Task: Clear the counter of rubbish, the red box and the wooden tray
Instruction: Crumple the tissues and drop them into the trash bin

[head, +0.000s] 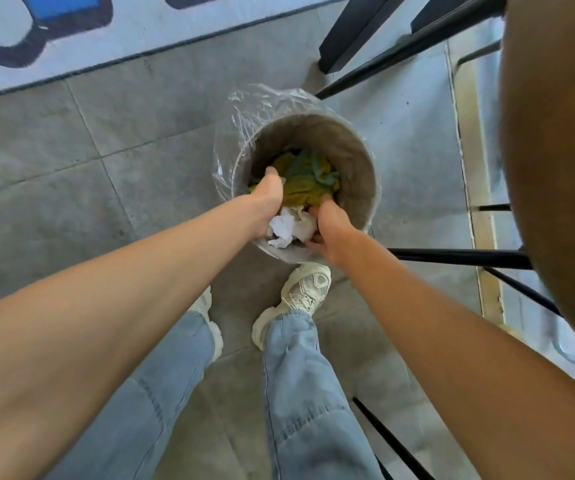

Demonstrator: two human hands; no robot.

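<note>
Two hands over one bin.

The left hand (268, 199) and right hand (327, 230) both reach into the lined bin (355, 161) on the floor, fingers curled round one wad of crumpled white paper (291, 227) at its near rim; yellow-green rubbish (305, 183) lies deeper inside.

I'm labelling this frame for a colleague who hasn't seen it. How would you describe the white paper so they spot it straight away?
Start at the round bin with a clear plastic liner, standing on the grey tiled floor just ahead of the person's shoes. At its near rim, between the left hand and right hand, sits the crumpled white paper. It is the only white wad; the rubbish deeper in is yellow and teal.
</note>
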